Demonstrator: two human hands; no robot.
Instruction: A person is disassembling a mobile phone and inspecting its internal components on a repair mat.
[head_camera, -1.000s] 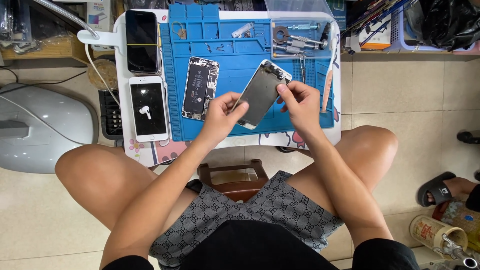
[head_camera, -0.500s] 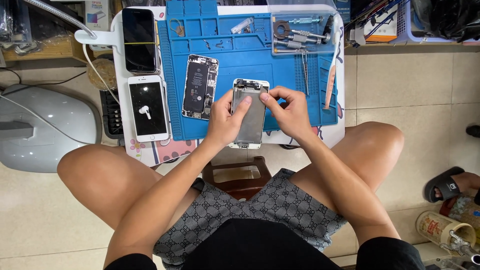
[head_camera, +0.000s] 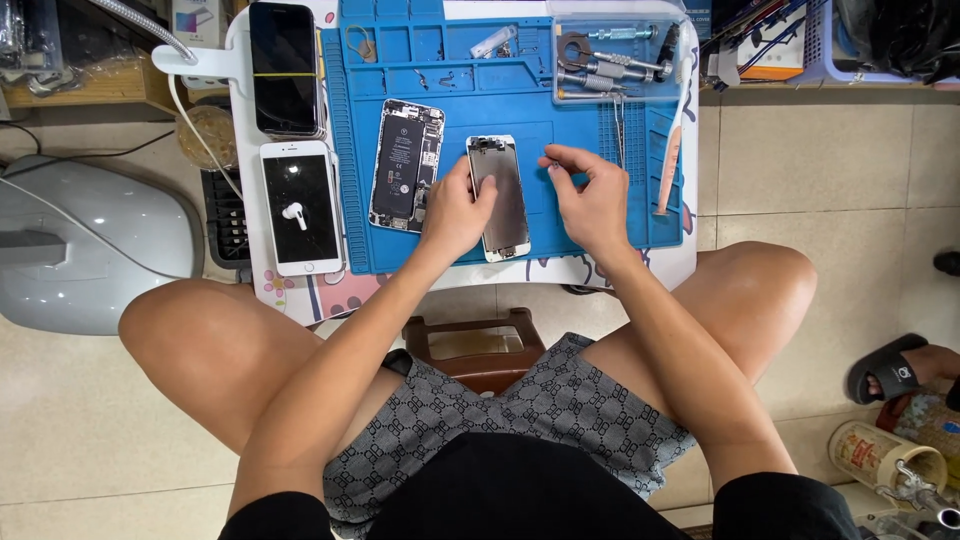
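A detached phone screen panel (head_camera: 501, 195) lies back-side up on the blue repair mat (head_camera: 590, 110). My left hand (head_camera: 456, 212) rests on its left edge and holds it flat against the mat. My right hand (head_camera: 591, 200) hovers just right of the panel, fingertips pinched together near the panel's upper right; whether anything small is between them I cannot tell. To the left of the panel lies an opened phone body (head_camera: 405, 165) with its battery and boards exposed.
A white phone with a lit screen (head_camera: 301, 207) and a dark phone (head_camera: 286, 68) lie left of the mat. A clear tray of tools (head_camera: 612, 60) and a pink-handled tool (head_camera: 668, 170) sit at the mat's right. A grey device (head_camera: 90, 245) stands on the floor at left.
The screen panel, held tilted in the air by both hands a second ago, has been lowered flat onto the mat. My right hand has come off it.
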